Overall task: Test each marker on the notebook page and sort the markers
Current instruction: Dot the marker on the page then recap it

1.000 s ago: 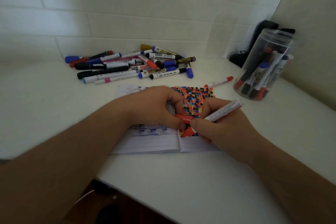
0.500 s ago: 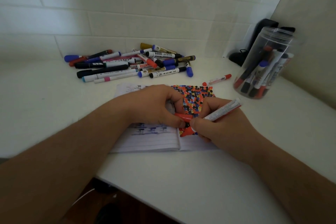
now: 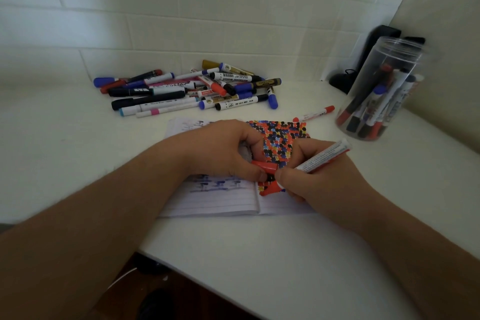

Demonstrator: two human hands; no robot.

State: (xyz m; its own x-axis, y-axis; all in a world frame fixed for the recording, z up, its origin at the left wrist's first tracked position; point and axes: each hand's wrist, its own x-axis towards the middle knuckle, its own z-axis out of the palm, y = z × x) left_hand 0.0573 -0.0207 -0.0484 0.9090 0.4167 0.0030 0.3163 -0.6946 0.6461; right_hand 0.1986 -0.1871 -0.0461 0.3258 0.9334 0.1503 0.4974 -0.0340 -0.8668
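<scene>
Markers are what this job is about, and one red marker (image 3: 319, 157) is in the right hand (image 3: 324, 179) now. The fingers curl tight around its white body, and its red tip end points down at the notebook (image 3: 220, 200), low on the right page. The left hand (image 3: 220, 153) rests on the notebook and pinches the red cap (image 3: 263, 167) between thumb and finger, just beside the marker's tip.

I think the step is testing this marker. To do it well, press the tip softly on a bare bit of paper, so the new mark is easy to see. Most of the right page is full of red, black, blue and yellow dots (image 3: 279, 138), so the white space lower down is the best spot. The left hand should hold the page flat so it does not slide. The cap should stay close, ready to click back on hard so the ink does not dry.

A clear jar (image 3: 381, 91) stands on the white table (image 3: 259, 254) at the right, well apart from the notebook. It has no lid on, and it holds a bunch of markers standing up, with red, blue and black ends. I guess it is for tested ones. A big pile of markers (image 3: 192, 88) lies by the wall behind the notebook. One more red marker (image 3: 315, 113) lies alone between the pile and the jar.
</scene>
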